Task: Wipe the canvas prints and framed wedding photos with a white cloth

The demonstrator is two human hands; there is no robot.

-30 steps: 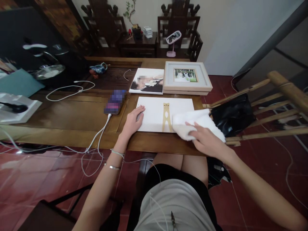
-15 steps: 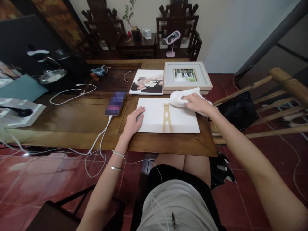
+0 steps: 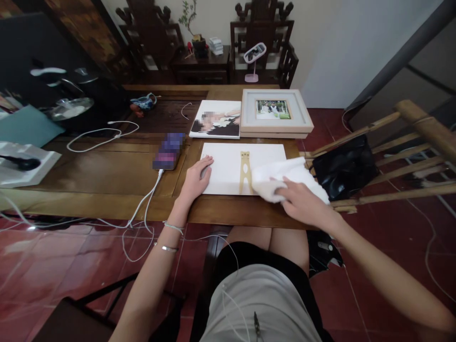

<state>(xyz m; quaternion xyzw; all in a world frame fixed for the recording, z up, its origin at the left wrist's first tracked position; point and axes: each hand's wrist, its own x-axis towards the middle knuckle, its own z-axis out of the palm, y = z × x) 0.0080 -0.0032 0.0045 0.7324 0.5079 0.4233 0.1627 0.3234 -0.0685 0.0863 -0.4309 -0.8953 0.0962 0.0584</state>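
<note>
Blurred phone (image 3: 169,150); cloth (image 3: 285,178) perhaps hides panel's (image 3: 228,166) corner.

Left hand (image 3: 195,179) is lying flat on the left edge of the white panel (image 3: 228,164), pinning it to the wooden table (image 3: 107,175). Right hand (image 3: 302,204) is pressing a white cloth (image 3: 285,173) onto the panel's near right corner. A tan stand piece (image 3: 244,166) is lying on the panel, just left of the cloth. Beyond the panel a framed photo (image 3: 274,111) and a photo print (image 3: 217,118) are sitting; left of the panel, a phone (image 3: 169,151) is charging on a white cable (image 3: 142,209).
</note>
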